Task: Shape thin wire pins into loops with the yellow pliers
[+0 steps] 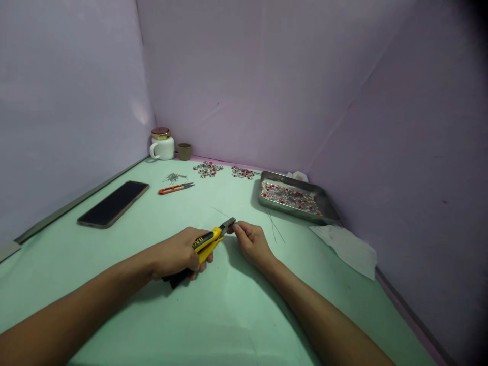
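Note:
My left hand (pixel 183 251) is wrapped around the yellow-and-black handles of a pair of pliers (pixel 209 245), whose metal jaws point up and to the right. Thumb and fingertips of my right hand (pixel 251 243) are pinched together right at the jaw tips. A thin wire (pixel 220 211) runs from the jaws and fingertips toward the upper left. Its end between the fingers is hidden. Two loose wires (pixel 275 227) lie on the table to the right of my right hand.
A metal tray (pixel 295 207) of red and clear beads stands at right, beside white tissue (pixel 346 247). Beaded pieces (pixel 208 169), wire bits (pixel 174 177), orange thread snips (pixel 176 188), a phone (pixel 114 204), a white lidded mug (pixel 163 147) and a small brown pot (pixel 184 151) lie beyond.

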`<action>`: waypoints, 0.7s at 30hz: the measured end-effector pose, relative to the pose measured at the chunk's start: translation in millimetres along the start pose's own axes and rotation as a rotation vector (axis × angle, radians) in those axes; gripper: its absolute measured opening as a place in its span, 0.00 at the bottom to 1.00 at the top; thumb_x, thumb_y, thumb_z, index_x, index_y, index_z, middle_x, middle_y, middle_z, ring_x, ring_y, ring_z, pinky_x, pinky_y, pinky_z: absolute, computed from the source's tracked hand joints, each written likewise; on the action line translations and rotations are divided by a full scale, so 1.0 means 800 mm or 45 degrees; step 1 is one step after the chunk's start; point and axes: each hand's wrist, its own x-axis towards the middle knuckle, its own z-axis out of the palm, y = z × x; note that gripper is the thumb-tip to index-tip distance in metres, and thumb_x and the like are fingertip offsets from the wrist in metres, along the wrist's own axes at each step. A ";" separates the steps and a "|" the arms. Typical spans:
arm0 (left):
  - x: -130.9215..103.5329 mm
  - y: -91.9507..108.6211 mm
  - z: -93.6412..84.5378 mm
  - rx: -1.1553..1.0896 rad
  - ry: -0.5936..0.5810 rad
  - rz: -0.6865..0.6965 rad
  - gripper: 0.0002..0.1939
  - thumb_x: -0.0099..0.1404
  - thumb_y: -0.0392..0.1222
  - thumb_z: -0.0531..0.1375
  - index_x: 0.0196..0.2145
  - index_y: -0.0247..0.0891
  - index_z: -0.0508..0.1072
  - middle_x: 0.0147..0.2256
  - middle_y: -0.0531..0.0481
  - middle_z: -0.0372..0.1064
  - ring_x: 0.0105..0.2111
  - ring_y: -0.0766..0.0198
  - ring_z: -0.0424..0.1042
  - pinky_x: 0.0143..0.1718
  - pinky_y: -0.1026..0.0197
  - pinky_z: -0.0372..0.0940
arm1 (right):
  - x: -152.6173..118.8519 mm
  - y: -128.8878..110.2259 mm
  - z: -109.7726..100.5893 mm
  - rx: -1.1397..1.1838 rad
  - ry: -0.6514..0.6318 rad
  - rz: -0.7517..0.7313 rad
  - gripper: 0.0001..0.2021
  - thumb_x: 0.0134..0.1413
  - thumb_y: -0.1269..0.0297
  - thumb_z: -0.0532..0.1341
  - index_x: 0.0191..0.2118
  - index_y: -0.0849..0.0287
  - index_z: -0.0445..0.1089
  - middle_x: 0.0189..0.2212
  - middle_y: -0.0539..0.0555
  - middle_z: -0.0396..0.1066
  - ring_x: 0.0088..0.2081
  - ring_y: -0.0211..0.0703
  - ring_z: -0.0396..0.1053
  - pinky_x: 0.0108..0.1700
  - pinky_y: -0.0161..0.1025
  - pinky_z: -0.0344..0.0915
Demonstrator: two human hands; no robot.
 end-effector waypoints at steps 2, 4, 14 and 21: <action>0.000 0.001 -0.002 -0.111 -0.072 -0.036 0.15 0.40 0.30 0.50 0.29 0.36 0.62 0.23 0.53 0.63 0.19 0.66 0.62 0.21 0.63 0.59 | 0.000 0.000 0.000 -0.005 -0.004 0.000 0.15 0.56 0.63 0.49 0.27 0.61 0.70 0.18 0.48 0.63 0.22 0.34 0.58 0.27 0.31 0.54; 0.000 0.003 -0.004 -0.025 -0.034 -0.042 0.13 0.40 0.30 0.50 0.28 0.37 0.62 0.22 0.54 0.62 0.19 0.66 0.62 0.20 0.63 0.58 | 0.001 0.000 0.001 -0.017 -0.020 0.018 0.15 0.56 0.63 0.49 0.27 0.61 0.70 0.17 0.47 0.62 0.21 0.34 0.58 0.26 0.31 0.53; 0.010 -0.017 0.014 1.187 0.521 0.012 0.39 0.47 0.26 0.49 0.58 0.39 0.48 0.42 0.40 0.64 0.38 0.53 0.66 0.35 0.56 0.60 | 0.005 -0.001 0.003 -0.060 -0.048 0.116 0.15 0.54 0.64 0.50 0.26 0.61 0.71 0.15 0.47 0.59 0.20 0.34 0.55 0.23 0.31 0.49; 0.008 -0.015 0.018 1.147 0.538 0.055 0.40 0.46 0.26 0.49 0.58 0.38 0.47 0.42 0.41 0.64 0.40 0.54 0.65 0.37 0.58 0.60 | 0.005 0.001 0.002 -0.038 -0.025 0.095 0.15 0.55 0.64 0.49 0.27 0.60 0.72 0.15 0.47 0.58 0.20 0.34 0.55 0.25 0.31 0.50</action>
